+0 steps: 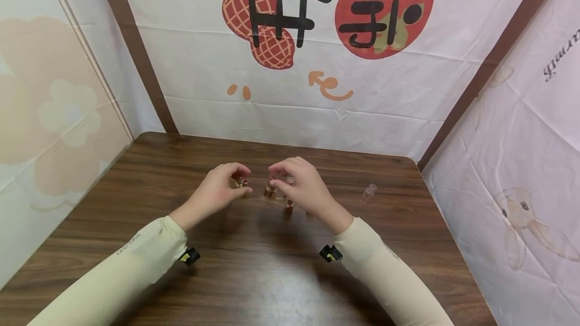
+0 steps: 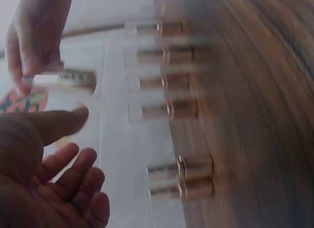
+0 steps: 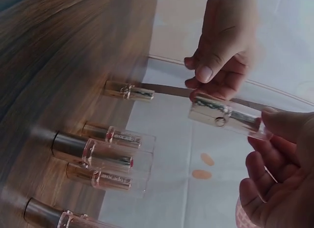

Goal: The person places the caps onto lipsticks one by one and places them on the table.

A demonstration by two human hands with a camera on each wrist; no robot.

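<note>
My right hand (image 1: 301,185) pinches a lipstick (image 3: 221,115) by its clear cap, between thumb and fingers. Its gold base points toward my left hand (image 3: 225,56). In the left wrist view that left hand (image 2: 54,169) has its thumb out and fingers loosely bent, holding nothing, just below the held lipstick (image 2: 64,80). Two uncapped gold lipstick tubes (image 1: 242,182) stand close to the left fingers in the head view. Several more lipsticks (image 2: 184,109) with clear caps stand in a row; the right hand partly hides them from the head camera.
A clear cap-like piece (image 1: 369,193) lies on the brown wooden table (image 1: 254,265), right of the right hand. Printed white cloth (image 1: 195,64) hangs behind the table and on both sides. Each wrist wears a small black camera (image 1: 331,253).
</note>
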